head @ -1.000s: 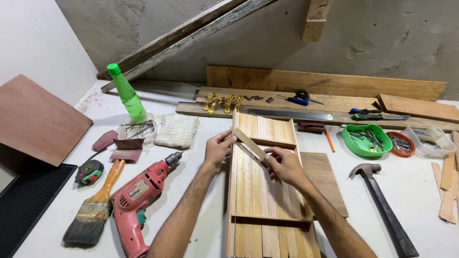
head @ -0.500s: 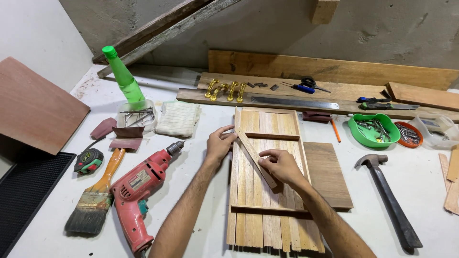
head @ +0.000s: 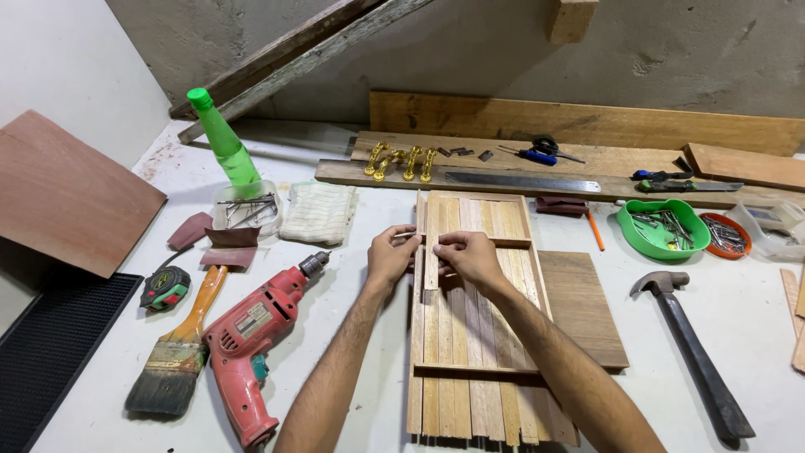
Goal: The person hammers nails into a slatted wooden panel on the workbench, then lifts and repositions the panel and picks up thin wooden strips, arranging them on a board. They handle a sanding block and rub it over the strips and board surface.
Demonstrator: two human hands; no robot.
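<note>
A panel of narrow wooden slats (head: 478, 335) with two thin cross battens lies lengthwise in front of me. Both hands hold a short wooden strip (head: 431, 264) that lies along the slats near the panel's left edge, close to the upper batten. My left hand (head: 390, 256) pinches the strip from the left. My right hand (head: 470, 256) grips it from the right, fingers curled over it.
A red electric drill (head: 247, 340), paintbrush (head: 180, 344) and tape measure (head: 163, 288) lie left. A hammer (head: 692, 361) and green bowl of nails (head: 658, 228) are right. A flat board (head: 583, 306) sits under the panel's right side. Brass hinges (head: 401, 162), a saw blade and planks lie behind.
The strip has turned from a diagonal across the slats to lie parallel with them at the left edge. My right hand moved up and left toward my left hand.
</note>
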